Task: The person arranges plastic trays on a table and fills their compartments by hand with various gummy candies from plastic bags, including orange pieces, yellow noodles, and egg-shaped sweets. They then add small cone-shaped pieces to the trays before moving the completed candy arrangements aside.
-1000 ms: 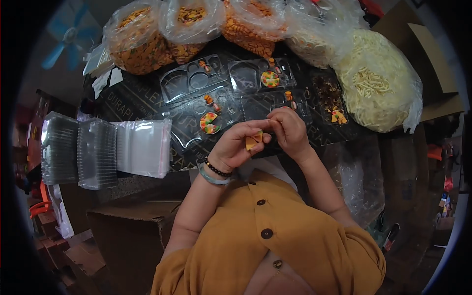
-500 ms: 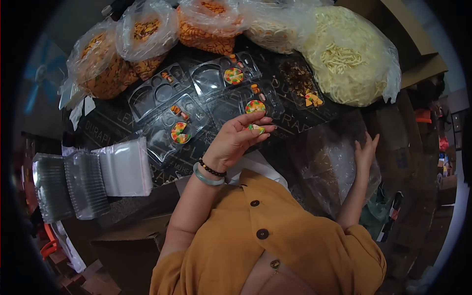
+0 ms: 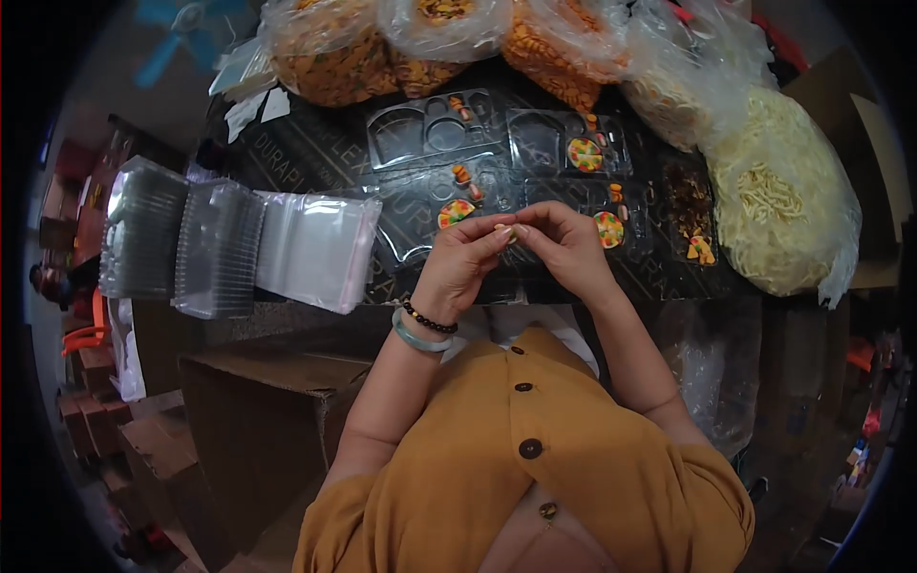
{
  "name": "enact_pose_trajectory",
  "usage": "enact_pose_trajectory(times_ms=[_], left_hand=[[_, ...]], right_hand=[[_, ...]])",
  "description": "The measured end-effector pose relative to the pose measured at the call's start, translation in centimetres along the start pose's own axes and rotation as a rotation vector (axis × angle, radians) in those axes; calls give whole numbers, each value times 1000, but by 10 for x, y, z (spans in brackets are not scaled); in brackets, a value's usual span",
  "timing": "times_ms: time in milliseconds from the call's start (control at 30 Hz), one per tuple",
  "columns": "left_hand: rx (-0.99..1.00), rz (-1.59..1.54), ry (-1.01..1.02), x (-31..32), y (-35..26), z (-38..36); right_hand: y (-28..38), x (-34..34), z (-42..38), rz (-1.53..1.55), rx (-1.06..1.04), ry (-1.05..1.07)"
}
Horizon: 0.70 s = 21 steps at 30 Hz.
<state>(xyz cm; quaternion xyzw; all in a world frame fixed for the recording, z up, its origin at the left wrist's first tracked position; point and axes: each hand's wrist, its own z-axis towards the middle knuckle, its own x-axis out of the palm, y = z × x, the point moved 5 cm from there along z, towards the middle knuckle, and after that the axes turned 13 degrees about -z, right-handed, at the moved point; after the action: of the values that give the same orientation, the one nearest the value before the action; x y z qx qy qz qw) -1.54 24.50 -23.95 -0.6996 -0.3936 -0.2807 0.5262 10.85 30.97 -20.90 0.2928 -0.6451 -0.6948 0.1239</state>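
Observation:
My left hand (image 3: 466,256) and my right hand (image 3: 571,250) meet over the table's near edge, fingertips pinched on a small miniature pizza slice (image 3: 511,235), mostly hidden by the fingers. Just beyond my left hand, a miniature pizza (image 3: 456,212) with a gap in it sits in a clear plastic tray (image 3: 401,239). To the right of my right hand a round miniature pizza (image 3: 608,230) lies in another clear tray; a further pizza (image 3: 585,155) rests in the tray behind. At the upper left, one more clear tray (image 3: 396,134) holds small orange and pink pieces (image 3: 460,107).
Open bags of orange pieces (image 3: 334,62) and a large bag of cream-coloured strips (image 3: 783,191) line the back and right. A dark tray (image 3: 690,196) holds loose slices (image 3: 700,250). Stacked clear trays (image 3: 143,229) and clear sleeves (image 3: 315,250) lie left. A cardboard box (image 3: 258,430) stands below.
My right hand has come from the plastic bag at the right to join my left at the pizza slice. The view has turned, so the table appears shifted right.

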Motion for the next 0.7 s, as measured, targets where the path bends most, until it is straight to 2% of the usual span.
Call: enact_pose_trajectory(times_ms=[67,133,167,233,267,333,367,433,567,633,667,700], left_hand=[[42,42,-50,-9,-13,-7],[72,88,-92,-19,-23,-10],[135,106,-155,-26,-30,-11],[211,102,-208,-38,-42,-13],[211,99,-210,-42,-45,-13],[172,-122,-237,-48,-46,-14],[174,-126,-238,-47,-47,-14],[121,-325,-301,-45,-44,-14],[142,-320,-306,-50,-44,-14],[273,249,-320,-54,-53,-11],[272,250,-317,-56,-51,-8],[495,737,-297,-49,-62,-7]], right_hand=[[-2,14,12,42,-4,51],[-4,24,25,-185,-10,51],[-6,28,31,-185,-11,56],[0,37,39,-654,-331,0],[-3,39,43,-655,-330,3],[2,46,45,-891,-520,-66],[1,47,46,-893,-522,-63],[6,48,44,-984,-577,-116],[10,42,37,-877,-526,-114],[5,43,35,-899,-521,-84],[3,43,35,-901,-519,-86],[2,44,37,-894,-526,-80]])
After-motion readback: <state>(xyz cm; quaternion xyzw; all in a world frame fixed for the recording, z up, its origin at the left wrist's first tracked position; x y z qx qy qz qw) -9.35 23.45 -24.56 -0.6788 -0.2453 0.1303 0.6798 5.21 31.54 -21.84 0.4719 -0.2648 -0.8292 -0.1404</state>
